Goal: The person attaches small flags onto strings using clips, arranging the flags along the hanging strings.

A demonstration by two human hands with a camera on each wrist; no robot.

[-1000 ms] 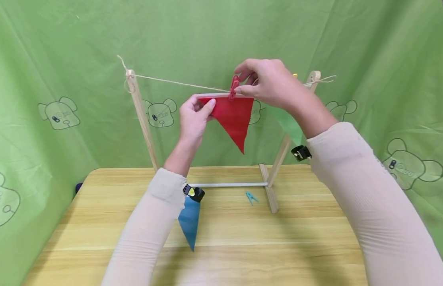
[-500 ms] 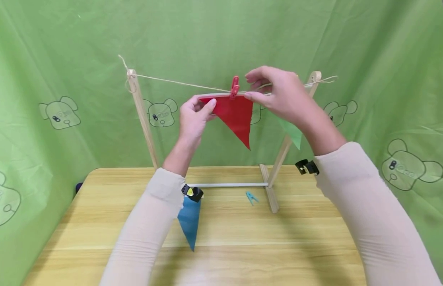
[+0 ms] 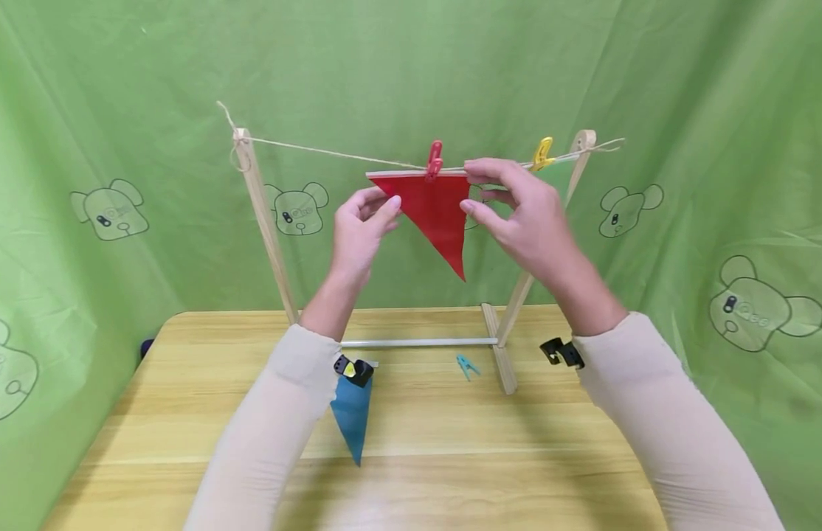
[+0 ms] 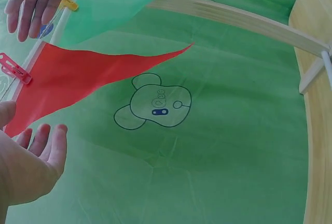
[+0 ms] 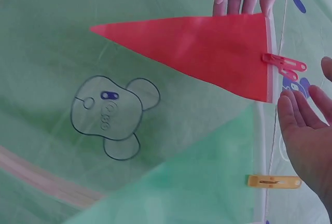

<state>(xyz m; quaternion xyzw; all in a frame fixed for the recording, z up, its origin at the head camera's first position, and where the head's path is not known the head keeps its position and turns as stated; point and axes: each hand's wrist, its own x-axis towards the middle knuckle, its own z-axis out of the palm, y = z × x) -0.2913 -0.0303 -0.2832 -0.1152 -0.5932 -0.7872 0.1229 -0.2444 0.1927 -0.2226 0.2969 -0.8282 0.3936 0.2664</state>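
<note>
A red triangular pennant (image 3: 434, 210) hangs point down from a string (image 3: 318, 152), with a red clothespin (image 3: 434, 160) clipped on the middle of its white top edge. At the pennant's left corner is my left hand (image 3: 358, 232), its fingers relaxed and spread; the thumb overlaps the corner in the left wrist view. My right hand (image 3: 527, 217) is beside the right corner, fingers loosely bent and apart, index fingertip right at the top edge. Further right, a yellow clothespin (image 3: 542, 153) holds a light green pennant (image 5: 207, 167), mostly hidden behind my right hand in the head view.
Two wooden posts, left (image 3: 268, 228) and right (image 3: 517, 299), carry the string; a white rod (image 3: 424, 342) runs low between them. On the wooden table (image 3: 484, 457) lie a blue pennant (image 3: 353, 417), partly under my left forearm, and a light blue clothespin (image 3: 467, 366).
My right hand has let go of the red clothespin and moved right and down to the pennant's right corner. My left hand has loosened its grip on the left corner and lowered slightly.
</note>
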